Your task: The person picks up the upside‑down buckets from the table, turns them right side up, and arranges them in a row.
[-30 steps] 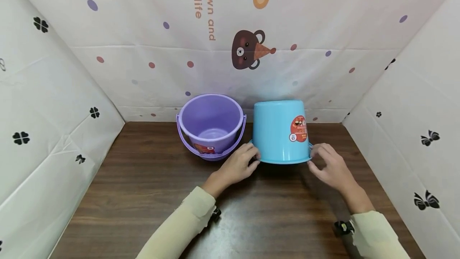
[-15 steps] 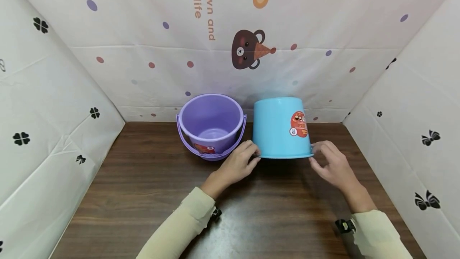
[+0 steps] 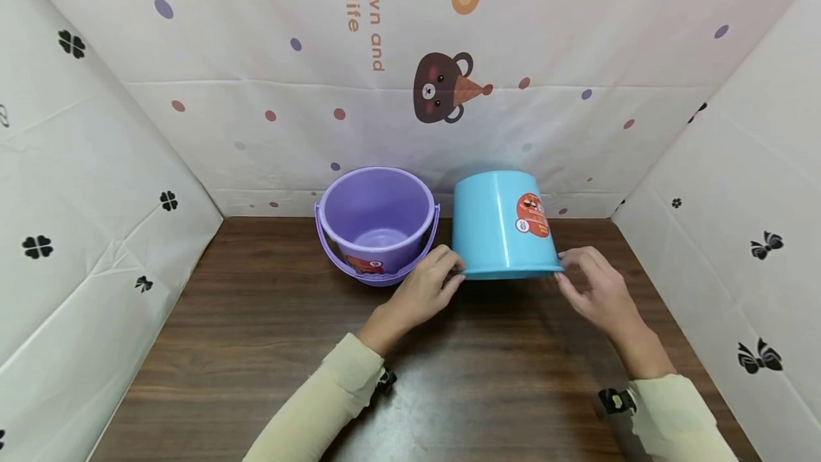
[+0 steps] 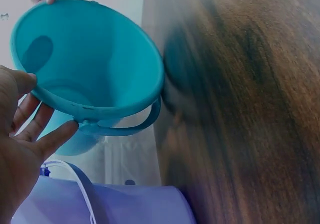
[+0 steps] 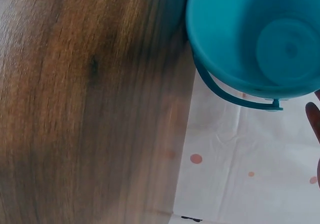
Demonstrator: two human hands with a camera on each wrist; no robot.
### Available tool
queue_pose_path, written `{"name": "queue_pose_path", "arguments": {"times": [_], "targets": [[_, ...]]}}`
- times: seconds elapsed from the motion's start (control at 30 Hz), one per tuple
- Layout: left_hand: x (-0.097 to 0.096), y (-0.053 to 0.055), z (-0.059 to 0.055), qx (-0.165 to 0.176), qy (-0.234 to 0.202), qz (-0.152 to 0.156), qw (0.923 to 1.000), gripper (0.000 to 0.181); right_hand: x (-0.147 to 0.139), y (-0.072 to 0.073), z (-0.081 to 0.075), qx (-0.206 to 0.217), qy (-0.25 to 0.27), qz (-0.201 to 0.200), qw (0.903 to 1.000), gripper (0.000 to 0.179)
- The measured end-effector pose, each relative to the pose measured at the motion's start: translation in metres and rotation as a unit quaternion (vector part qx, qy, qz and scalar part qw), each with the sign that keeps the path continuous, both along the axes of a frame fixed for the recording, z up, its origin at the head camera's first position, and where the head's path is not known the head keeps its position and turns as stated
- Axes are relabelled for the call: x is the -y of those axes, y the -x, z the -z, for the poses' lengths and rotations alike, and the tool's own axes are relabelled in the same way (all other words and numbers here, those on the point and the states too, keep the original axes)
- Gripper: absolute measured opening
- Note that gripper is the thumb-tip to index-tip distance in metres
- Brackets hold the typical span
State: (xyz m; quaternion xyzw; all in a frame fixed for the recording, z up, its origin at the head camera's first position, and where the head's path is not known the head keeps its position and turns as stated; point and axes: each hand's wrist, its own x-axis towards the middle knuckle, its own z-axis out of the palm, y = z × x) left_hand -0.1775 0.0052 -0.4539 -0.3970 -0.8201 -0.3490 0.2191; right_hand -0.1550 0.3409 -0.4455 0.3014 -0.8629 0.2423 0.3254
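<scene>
A light blue bucket (image 3: 497, 227) with a red label lies tipped over, its base up and its mouth turned down and toward me. My left hand (image 3: 426, 285) pinches the rim on the left; in the left wrist view its thumb (image 4: 26, 80) is at the rim and other fingers are outside near the handle (image 4: 125, 129). My right hand (image 3: 599, 291) holds the rim's right side. Only a little of that hand shows in the right wrist view. The bucket's inside (image 5: 280, 44) holds nothing visible.
A purple bucket (image 3: 378, 234) stands upright just left of the blue one, its handle hanging in front. Both are on the dark wood table (image 3: 256, 362) near the patterned back wall (image 3: 256, 148). Patterned side walls rise left and right.
The blue bucket's near rim has risen and moved slightly away from me, and its label has shifted upward and turned. Both hands have moved a little with it. The purple bucket has stayed put.
</scene>
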Motion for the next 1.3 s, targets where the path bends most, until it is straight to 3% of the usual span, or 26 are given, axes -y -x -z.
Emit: {"name": "queue_pose_path", "arguments": {"times": [0.23,0.4,0.6,0.83,1.3], "targets": [[-0.001,-0.001,-0.006,-0.003,-0.006,0.004,1.0000,0.012,0.002,-0.001,0.000,-0.009,0.022,0.000,0.9997,0.052],[-0.001,0.002,-0.010,0.001,-0.010,0.002,0.9999,0.011,0.001,-0.003,0.004,-0.006,0.045,0.004,0.9990,0.025],[-0.003,0.003,-0.013,0.017,-0.018,-0.006,0.9997,0.010,0.003,-0.003,0.005,-0.015,0.076,0.001,0.9970,0.045],[-0.005,0.004,-0.012,0.031,-0.020,-0.015,0.9992,0.013,0.004,-0.002,0.008,-0.013,0.101,-0.011,0.9947,0.049],[-0.005,0.004,-0.001,0.043,-0.015,-0.028,0.9986,0.021,0.004,-0.007,0.012,0.006,0.102,0.016,0.9947,0.049]]}}
